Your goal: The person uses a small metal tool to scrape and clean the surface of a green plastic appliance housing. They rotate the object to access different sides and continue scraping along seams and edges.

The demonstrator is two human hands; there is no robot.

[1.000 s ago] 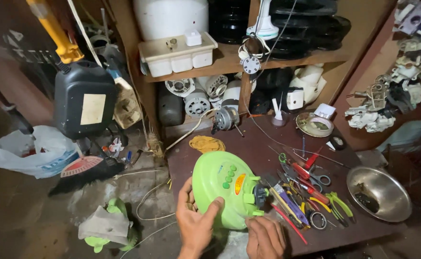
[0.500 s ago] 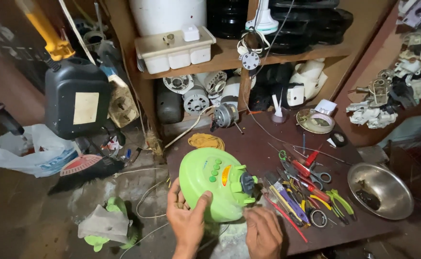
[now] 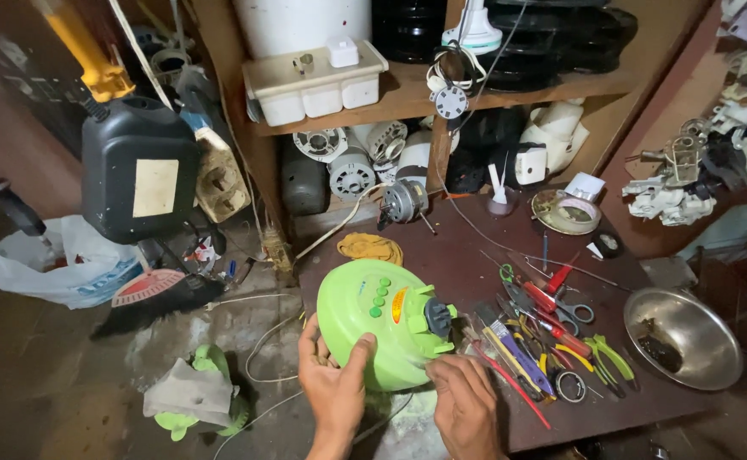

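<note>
Green fan base (image 3: 382, 328) tilted upright; left hand (image 3: 333, 388) grips rim, right hand (image 3: 463, 407) pinches edge.

Green fan base (image 3: 386, 332) tilted up on edge

— What colour was the round housing (image 3: 382, 332) the hands held?

— Bright lime green, with a row of darker green buttons, an orange-and-yellow oval label, and a dark grey hub on its side.

— And the surface under it?

— The table (image 3: 467, 255) was dark reddish-brown. A mustard-yellow cloth (image 3: 370, 247) lay on it.

— The tools?

— The pile of tools (image 3: 544, 332) mixed red, yellow, green, blue and purple handles. The bowl (image 3: 684, 336) beside them was shiny silver.

— Anything on the floor side?

— A black jerrycan (image 3: 139, 175) with a pale cream square patch and a yellow spout above. The tray (image 3: 314, 81) on the shelf was off-white.
</note>
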